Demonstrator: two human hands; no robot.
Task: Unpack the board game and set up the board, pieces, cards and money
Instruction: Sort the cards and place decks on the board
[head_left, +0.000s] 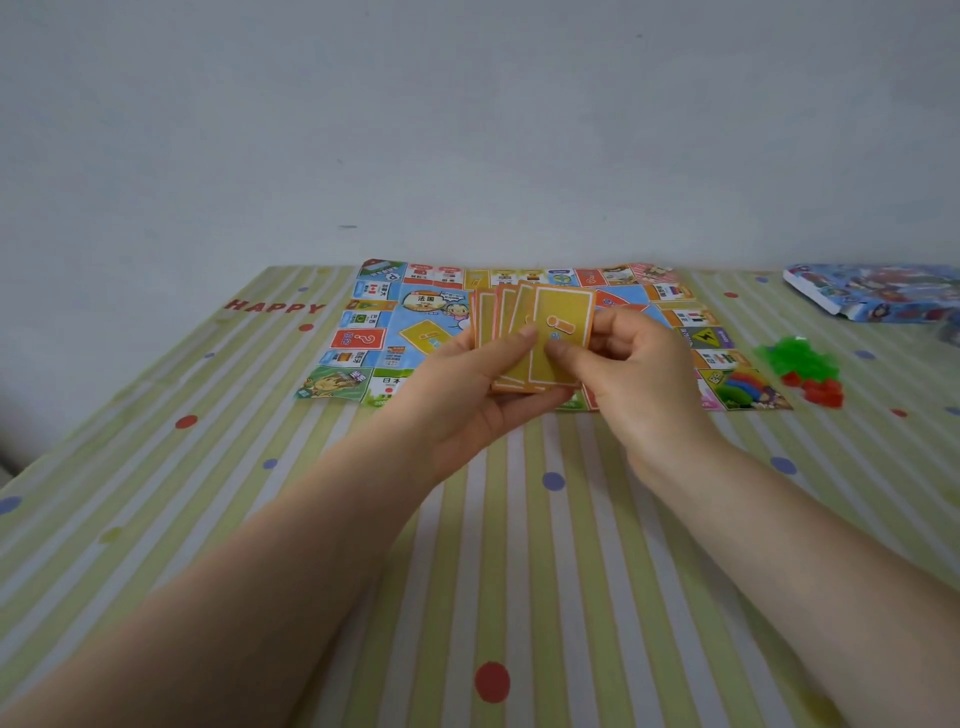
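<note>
Yellow card backs with white borders are showing in the head view, fanned upright above the near edge of the board (363, 332), their long axes running up and away from the person. The cards (524, 332) are sitting in the left hand (467, 410), whose fingers are curling under the fan while the thumb is pressing on its face. The right hand (639, 374) is pinching the front card (563, 317) between thumb and curled fingers; an "i" symbol is printed on it. The paper board is lying flat on the striped, dotted tablecloth (467, 545), its long side running left to right, with a red "?" square, and Chinese characters too small to read with certainty. "HAPPY" is printed in red on the cloth, left of the board. Green pieces (797, 356) and red pieces (821, 389) are lying just right of the board, and the blue game box (872, 291) is resting at the far right.
</note>
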